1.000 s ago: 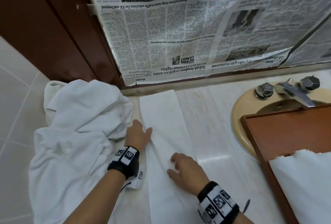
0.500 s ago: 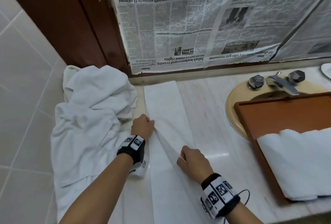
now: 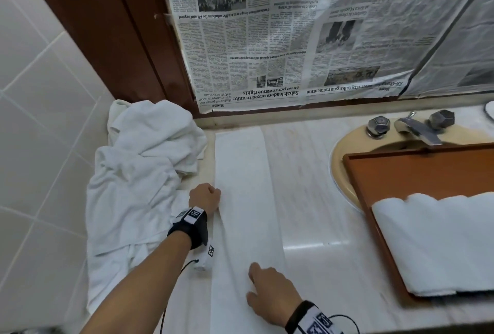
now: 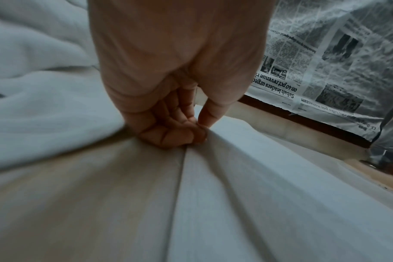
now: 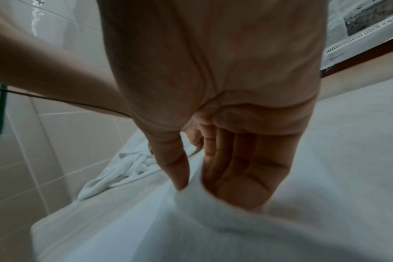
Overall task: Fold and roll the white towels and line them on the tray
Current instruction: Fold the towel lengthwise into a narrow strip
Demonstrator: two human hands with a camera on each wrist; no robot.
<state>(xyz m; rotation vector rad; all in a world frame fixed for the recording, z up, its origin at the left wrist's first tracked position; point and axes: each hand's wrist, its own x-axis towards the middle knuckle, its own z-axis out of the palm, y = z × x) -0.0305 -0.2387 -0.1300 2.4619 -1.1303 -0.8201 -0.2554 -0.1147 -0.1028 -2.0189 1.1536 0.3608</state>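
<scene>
White terry under both my hands: the folded towel strip [image 3: 242, 200] lies along the marble counter [image 3: 315, 200], left of the wooden tray [image 3: 395, 173]. My left hand [image 3: 205, 196] pinches its far-from-tray edge; my right hand [image 3: 272, 297] grips a fold nearer me. Uneven pulling could skew the strip, or drag it into the crumpled towel pile [image 3: 139, 173] beyond.

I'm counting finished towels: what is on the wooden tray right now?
On the wooden tray lie white towels, filling its near part; its far part is bare wood. Folds run across them, but the count is unclear, and whatever lies beneath them is covered.
</scene>
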